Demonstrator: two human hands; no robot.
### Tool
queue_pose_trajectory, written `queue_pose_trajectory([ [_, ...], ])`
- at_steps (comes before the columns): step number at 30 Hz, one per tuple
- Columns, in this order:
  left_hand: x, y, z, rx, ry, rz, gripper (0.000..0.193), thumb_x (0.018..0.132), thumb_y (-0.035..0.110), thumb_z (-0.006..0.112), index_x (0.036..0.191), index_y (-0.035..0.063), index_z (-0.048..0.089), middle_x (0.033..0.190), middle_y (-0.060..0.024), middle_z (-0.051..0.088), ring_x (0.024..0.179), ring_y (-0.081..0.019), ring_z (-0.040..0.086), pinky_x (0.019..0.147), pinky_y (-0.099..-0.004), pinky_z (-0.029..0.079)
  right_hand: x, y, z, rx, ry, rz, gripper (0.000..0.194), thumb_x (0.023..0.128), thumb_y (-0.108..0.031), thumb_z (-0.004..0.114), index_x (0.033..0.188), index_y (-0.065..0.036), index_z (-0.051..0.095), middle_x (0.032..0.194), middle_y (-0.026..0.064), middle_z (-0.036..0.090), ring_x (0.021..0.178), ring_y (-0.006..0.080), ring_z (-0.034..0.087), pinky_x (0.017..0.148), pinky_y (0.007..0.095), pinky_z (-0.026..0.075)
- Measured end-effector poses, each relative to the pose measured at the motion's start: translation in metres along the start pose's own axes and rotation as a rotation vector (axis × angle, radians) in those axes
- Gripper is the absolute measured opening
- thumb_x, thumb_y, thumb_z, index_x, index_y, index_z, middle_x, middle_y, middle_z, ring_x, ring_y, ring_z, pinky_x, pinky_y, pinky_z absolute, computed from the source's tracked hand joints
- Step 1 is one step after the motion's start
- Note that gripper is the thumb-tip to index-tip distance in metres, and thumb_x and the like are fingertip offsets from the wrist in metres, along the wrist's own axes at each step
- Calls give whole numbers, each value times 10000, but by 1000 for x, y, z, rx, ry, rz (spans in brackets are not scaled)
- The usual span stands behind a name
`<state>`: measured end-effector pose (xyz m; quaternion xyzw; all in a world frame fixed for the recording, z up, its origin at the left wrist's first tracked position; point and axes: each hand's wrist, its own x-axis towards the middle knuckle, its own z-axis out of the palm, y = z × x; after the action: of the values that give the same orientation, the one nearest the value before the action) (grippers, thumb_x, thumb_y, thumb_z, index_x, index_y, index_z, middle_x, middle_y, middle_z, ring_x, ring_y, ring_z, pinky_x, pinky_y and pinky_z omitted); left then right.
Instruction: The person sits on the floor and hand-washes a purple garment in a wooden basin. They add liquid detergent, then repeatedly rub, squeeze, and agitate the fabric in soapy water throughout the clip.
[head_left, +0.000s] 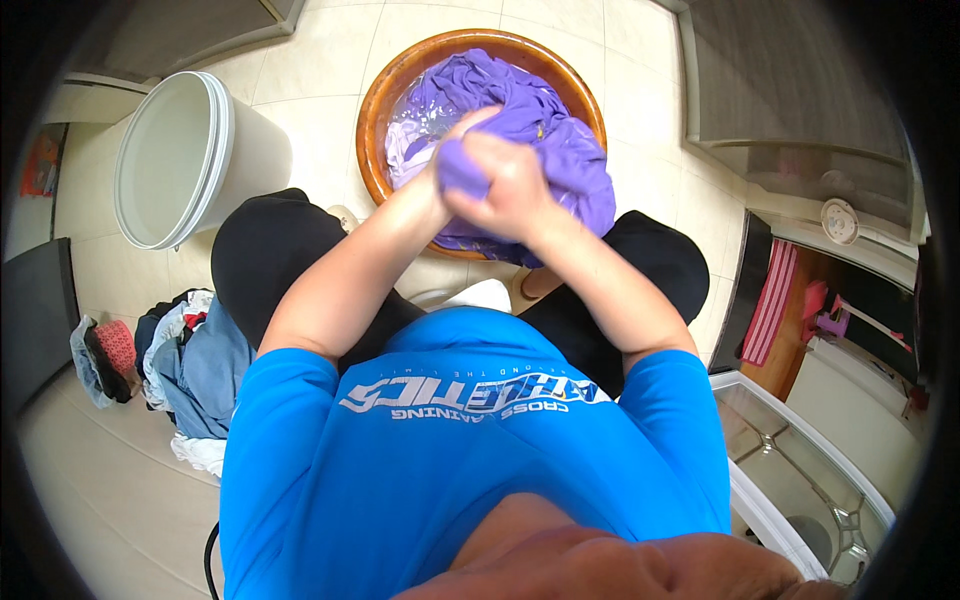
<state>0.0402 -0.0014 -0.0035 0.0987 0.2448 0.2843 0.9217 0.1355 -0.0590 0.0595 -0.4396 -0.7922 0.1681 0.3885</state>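
A bunched purple cloth garment (574, 161) is gripped in both my hands over a round brown basin (367, 142). My right hand (514, 180) is closed in a fist around one fold. My left hand (466, 126) is just beyond it, partly hidden by the right hand and the cloth, and also holds the fabric. Both hands are slightly blurred. Much of the garment lies in the basin, and its right side drapes over the near right rim. Sudsy water (431, 109) and a pale lilac cloth (403, 146) show at the basin's left.
A white plastic bucket (259, 142) stands left of the basin on the tiled floor (315, 45). Behind my left knee lies a pile of clothes (199, 382). Grey cabinets (795, 75) border the right side. A white-framed glass panel (795, 457) is at lower right.
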Motion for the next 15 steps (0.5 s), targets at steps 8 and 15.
queue_pose_trajectory([
  [8, 1, -28, -1, 150, 222, 90, 369, 926, 275, 420, 1229, 75, 486, 1115, -127, 584, 1069, -236, 578, 949, -434, 471, 12, 61, 5, -174, 284, 293, 218, 720, -243, 692, 847, -67, 665, 806, 141, 643, 803, 351, 624, 712, 414, 506],
  [15, -6, -37, -15, -14, 77, 48, 490, 956, 490, 384, 1174, 79, 542, 1058, -107, 614, 995, -190, 602, 912, -375, 491, -3, 30, 18, -76, 284, -68, 133, 729, -146, 735, 718, -53, 641, 646, 105, 592, 560, 283, 572, 530, 373, 469],
])
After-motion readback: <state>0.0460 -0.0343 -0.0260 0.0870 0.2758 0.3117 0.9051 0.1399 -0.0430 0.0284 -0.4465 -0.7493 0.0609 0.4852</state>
